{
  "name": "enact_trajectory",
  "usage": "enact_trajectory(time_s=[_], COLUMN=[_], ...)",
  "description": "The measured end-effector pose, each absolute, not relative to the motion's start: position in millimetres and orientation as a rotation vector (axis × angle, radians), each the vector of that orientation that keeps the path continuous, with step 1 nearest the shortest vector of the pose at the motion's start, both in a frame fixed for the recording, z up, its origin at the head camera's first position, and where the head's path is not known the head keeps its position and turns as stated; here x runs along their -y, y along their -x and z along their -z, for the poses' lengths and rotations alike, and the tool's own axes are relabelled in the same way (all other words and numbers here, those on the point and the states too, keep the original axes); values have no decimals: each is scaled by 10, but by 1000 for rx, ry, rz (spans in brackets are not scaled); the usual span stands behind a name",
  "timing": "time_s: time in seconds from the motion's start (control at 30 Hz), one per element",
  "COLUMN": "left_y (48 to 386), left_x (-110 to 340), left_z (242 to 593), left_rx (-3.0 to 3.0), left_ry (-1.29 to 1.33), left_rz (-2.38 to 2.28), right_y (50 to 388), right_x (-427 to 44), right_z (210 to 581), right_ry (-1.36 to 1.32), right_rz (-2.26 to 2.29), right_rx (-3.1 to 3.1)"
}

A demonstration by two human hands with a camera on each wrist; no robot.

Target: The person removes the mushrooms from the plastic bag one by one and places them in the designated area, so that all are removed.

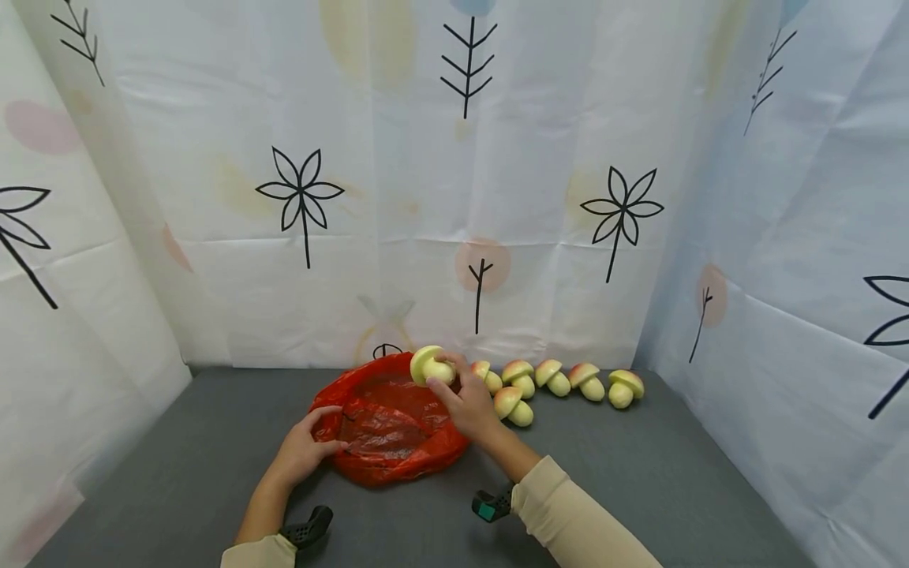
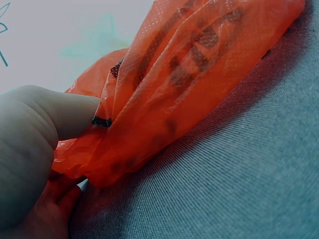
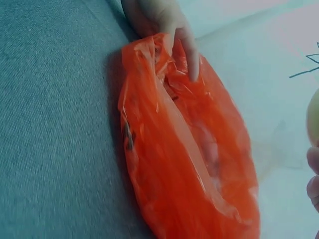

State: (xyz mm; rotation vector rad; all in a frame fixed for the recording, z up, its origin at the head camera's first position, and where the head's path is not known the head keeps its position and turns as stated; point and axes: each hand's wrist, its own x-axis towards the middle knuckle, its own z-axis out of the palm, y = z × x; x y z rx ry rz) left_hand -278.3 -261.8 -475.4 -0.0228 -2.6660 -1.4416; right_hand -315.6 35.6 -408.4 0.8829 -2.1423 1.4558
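A red plastic bag [image 1: 387, 461] lies on the dark table with its mouth open upward. My left hand [image 1: 301, 450] grips the bag's left rim, the thumb inside; in the left wrist view the thumb [image 2: 75, 112] presses on the thin red film. Over the bag's right back edge, my right hand [image 1: 469, 398] holds a toy mushroom [image 1: 428, 367] with a pale yellow cap and stem between thumb and fingers. In the right wrist view only a sliver of that mushroom [image 3: 313, 119] shows at the right edge, beside fingertips.
Several more toy mushrooms with reddish-yellow caps lie right of the bag; one mushroom [image 1: 514, 406] is in front of the others and another mushroom [image 1: 626, 389] is farthest right. Patterned white curtains [image 1: 540, 142] enclose the grey table [image 1: 604, 465] at the back and sides.
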Motion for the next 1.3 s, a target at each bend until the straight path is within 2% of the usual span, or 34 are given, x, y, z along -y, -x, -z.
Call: enact_trajectory(time_s=[0.13,0.4,0.67,1.3], left_y=[2780,2776,2774,2775], left_x=[2621,2604,2600,2600], left_z=[4760,4750,4749,4754], left_rx=[2662,2652,2640,2636], left_ry=[28,12,15,10], left_rz=[1453,1478,1486,1476], right_y=[3161,2885,2881,2808], right_x=[-466,-738,-997,-1520], right_z=[4069,3811,3885,4111], right_ry=[-906,-819,-792,-500], right_rz=[-1407,-1445,-1530,-1642], right_rx=[2036,2008,1956,1994])
